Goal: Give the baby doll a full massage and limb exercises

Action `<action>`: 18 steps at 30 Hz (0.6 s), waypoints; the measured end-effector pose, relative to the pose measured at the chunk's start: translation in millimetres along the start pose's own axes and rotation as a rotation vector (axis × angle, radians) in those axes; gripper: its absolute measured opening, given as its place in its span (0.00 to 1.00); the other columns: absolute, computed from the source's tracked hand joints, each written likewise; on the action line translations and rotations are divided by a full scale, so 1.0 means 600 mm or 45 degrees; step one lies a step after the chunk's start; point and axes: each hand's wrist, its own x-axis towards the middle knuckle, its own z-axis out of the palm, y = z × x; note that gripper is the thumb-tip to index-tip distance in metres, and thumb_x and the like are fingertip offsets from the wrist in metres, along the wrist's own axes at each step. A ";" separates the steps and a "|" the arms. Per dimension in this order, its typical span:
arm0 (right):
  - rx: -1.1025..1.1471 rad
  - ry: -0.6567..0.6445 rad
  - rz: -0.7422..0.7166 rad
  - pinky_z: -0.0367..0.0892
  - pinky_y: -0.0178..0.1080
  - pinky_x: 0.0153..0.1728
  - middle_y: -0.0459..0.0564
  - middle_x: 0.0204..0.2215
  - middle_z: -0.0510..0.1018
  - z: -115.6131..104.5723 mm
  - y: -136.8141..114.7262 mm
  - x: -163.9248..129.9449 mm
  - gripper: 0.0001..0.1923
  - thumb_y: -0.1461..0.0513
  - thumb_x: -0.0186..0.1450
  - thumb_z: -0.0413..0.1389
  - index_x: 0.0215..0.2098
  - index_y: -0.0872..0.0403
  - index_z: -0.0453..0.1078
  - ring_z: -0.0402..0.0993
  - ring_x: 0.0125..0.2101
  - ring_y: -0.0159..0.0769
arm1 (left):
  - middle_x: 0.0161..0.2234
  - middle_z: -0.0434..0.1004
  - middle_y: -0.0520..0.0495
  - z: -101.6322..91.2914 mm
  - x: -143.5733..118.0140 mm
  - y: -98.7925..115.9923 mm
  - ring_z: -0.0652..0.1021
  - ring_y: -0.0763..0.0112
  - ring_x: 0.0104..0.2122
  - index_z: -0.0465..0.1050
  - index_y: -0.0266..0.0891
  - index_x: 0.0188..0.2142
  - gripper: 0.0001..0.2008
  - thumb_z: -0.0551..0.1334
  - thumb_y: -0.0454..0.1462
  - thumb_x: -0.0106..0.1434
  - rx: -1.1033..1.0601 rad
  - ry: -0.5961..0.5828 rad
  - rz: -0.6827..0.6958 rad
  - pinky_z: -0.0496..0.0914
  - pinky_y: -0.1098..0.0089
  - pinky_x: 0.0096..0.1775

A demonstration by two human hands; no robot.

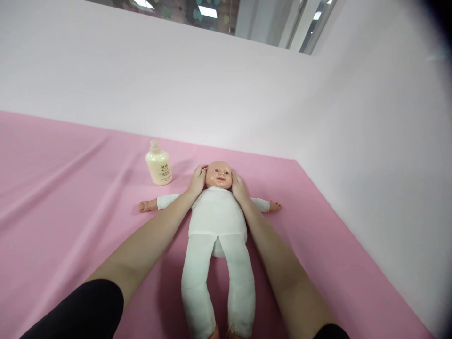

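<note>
A baby doll (217,221) in a white cloth body lies on its back on the pink sheet (70,197), arms spread and legs toward me. Both my hands cup its plastic head. My left hand (197,180) rests against the head's left side with the fingers curved over the temple. My right hand (238,187) presses the other side near the cheek. Both forearms run along the doll's body. A cream lotion bottle (158,164) with a pump top stands upright just left of the doll's head, a short way from my left hand.
The pink sheet covers a wide flat surface with soft folds on the left. White walls (370,141) rise behind it and along the right edge, meeting in a corner past the doll's head. Glass and ceiling lights show above the wall.
</note>
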 end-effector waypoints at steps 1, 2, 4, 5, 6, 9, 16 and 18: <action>-0.016 0.010 0.023 0.64 0.43 0.52 0.53 0.41 0.80 0.000 0.000 0.000 0.22 0.52 0.68 0.40 0.38 0.54 0.72 0.74 0.45 0.41 | 0.42 0.73 0.45 0.001 -0.001 0.001 0.73 0.65 0.46 0.68 0.39 0.41 0.13 0.51 0.43 0.64 -0.009 -0.007 0.011 0.66 0.59 0.52; -0.029 0.012 0.043 0.63 0.44 0.53 0.53 0.42 0.80 0.001 0.001 0.000 0.23 0.51 0.68 0.40 0.39 0.54 0.72 0.73 0.47 0.41 | 0.43 0.73 0.45 0.002 -0.002 0.002 0.73 0.65 0.47 0.68 0.39 0.42 0.14 0.51 0.44 0.64 -0.021 -0.017 0.016 0.66 0.59 0.52; -0.030 -0.002 0.054 0.61 0.45 0.56 0.52 0.45 0.79 0.003 0.004 0.001 0.25 0.49 0.68 0.39 0.43 0.54 0.72 0.71 0.50 0.40 | 0.44 0.73 0.44 0.004 -0.006 0.009 0.73 0.65 0.47 0.67 0.39 0.44 0.16 0.53 0.46 0.63 -0.036 -0.040 0.015 0.67 0.61 0.52; -0.017 -0.015 0.045 0.59 0.46 0.57 0.52 0.47 0.77 0.003 0.005 0.001 0.26 0.48 0.68 0.39 0.46 0.54 0.71 0.70 0.51 0.40 | 0.45 0.72 0.43 0.005 -0.008 0.014 0.73 0.64 0.48 0.66 0.39 0.45 0.17 0.53 0.47 0.63 -0.038 -0.056 0.013 0.67 0.61 0.52; 0.001 -0.026 0.026 0.57 0.46 0.59 0.51 0.50 0.76 0.004 0.006 0.002 0.27 0.47 0.68 0.39 0.48 0.54 0.70 0.68 0.53 0.39 | 0.46 0.72 0.43 0.005 -0.011 0.019 0.73 0.64 0.48 0.65 0.39 0.46 0.18 0.54 0.47 0.62 -0.034 -0.073 0.015 0.67 0.61 0.52; 0.054 -0.040 -0.027 0.50 0.44 0.63 0.50 0.58 0.67 0.004 0.005 0.001 0.31 0.44 0.66 0.41 0.57 0.53 0.64 0.60 0.60 0.37 | 0.50 0.69 0.41 0.003 -0.018 0.036 0.71 0.63 0.52 0.63 0.39 0.50 0.21 0.55 0.48 0.62 0.014 -0.135 0.076 0.65 0.61 0.55; 0.052 -0.199 -0.111 0.43 0.43 0.65 0.50 0.67 0.47 -0.001 -0.007 -0.014 0.42 0.45 0.62 0.52 0.67 0.51 0.44 0.43 0.66 0.36 | 0.57 0.61 0.37 -0.009 -0.026 0.052 0.63 0.55 0.59 0.56 0.38 0.57 0.34 0.63 0.49 0.55 0.258 -0.313 0.391 0.56 0.54 0.60; 0.058 -0.220 -0.144 0.42 0.44 0.65 0.49 0.67 0.46 -0.002 -0.007 -0.016 0.44 0.46 0.60 0.55 0.67 0.50 0.42 0.42 0.67 0.37 | 0.57 0.61 0.36 -0.009 -0.025 0.050 0.63 0.53 0.59 0.55 0.37 0.57 0.38 0.65 0.50 0.52 0.285 -0.318 0.417 0.55 0.53 0.61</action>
